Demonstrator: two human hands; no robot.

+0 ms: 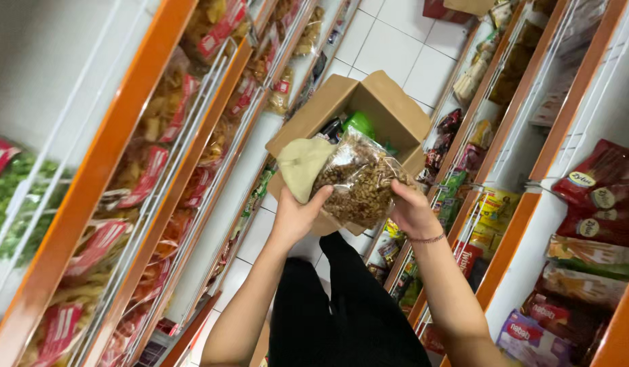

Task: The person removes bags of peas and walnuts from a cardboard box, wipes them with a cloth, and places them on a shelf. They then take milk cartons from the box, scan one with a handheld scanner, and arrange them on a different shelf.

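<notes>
In the narrow aisle between two orange-edged shelf racks, the person is holding a clear bag of brown nut-like snack (358, 182) up in front of an open cardboard box (389, 109) that is sitting on the white tiled floor (389, 41). The left hand (295, 216) is gripping the bag's lower left corner, fingers closed round the plastic, and it is also touching a beige flap-like piece (302, 166) beside it. The right hand (411, 211) is clasping the bag's right edge, thumb on the front. The bag is looking soft, crinkly and slippery, moderately weighty with loose contents that would shift, so holding it from both sides near the bottom seems the steadier grip. The left shelf packets (145, 177) are blurring past, the green item in the box (358, 124) is half hidden behind the bag, and what the beige piece is I cannot tell
</notes>
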